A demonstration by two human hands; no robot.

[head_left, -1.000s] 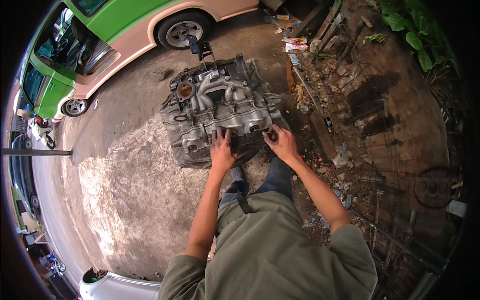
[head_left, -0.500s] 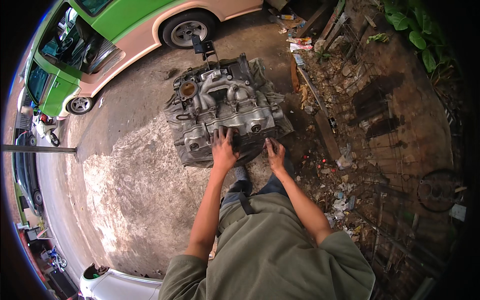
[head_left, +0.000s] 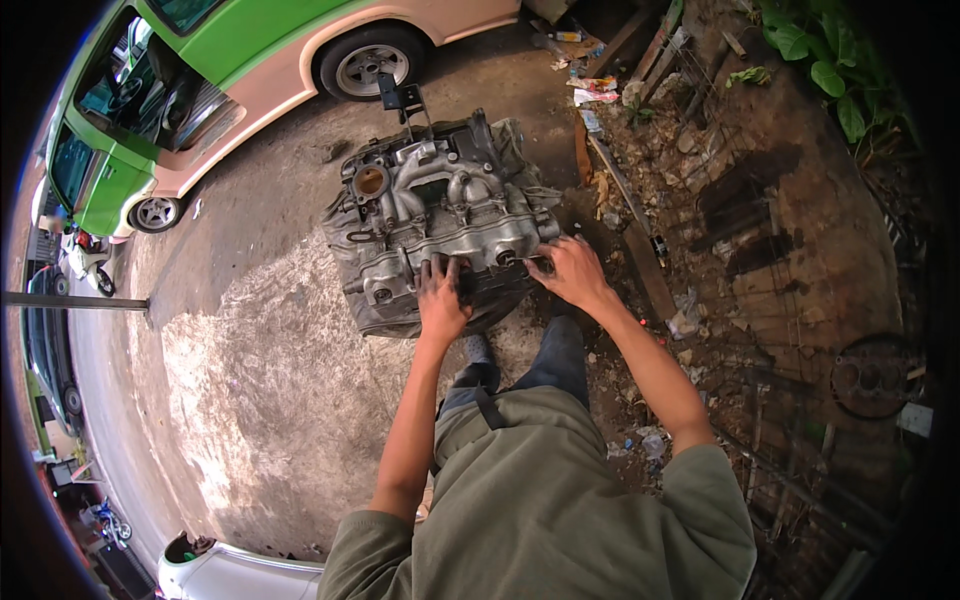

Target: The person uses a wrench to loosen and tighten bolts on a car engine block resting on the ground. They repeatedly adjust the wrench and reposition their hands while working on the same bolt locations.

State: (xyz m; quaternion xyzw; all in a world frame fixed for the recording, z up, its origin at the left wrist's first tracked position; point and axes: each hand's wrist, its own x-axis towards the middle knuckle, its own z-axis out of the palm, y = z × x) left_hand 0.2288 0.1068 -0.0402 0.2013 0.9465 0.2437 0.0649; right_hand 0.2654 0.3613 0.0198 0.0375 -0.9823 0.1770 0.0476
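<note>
A grey metal engine [head_left: 440, 215] with a cast intake manifold [head_left: 420, 180] lies in front of me on a dark crumpled cover [head_left: 348, 308]. My left hand [head_left: 443, 302] rests on its near side, fingers extended against the metal below the valve cover [head_left: 450, 243]. My right hand [head_left: 572, 272] is at the near right corner, thumb and fingers pinched together next to a dark round fitting [head_left: 507, 258]. Whatever is in that pinch is too small or too hidden to make out. A round opening [head_left: 370, 181] shows at the engine's far left.
A green and pink van [head_left: 250, 60] stands beyond the engine at the left. Planks [head_left: 650, 270], litter and rubble line the ground on the right. A silver car [head_left: 240, 570] is at the lower left. A metal bracket [head_left: 402, 98] rises from the engine's far side.
My right hand has moved up and to the right, from below the engine's near edge to beside the round fitting. My left hand stays on the engine's near side.
</note>
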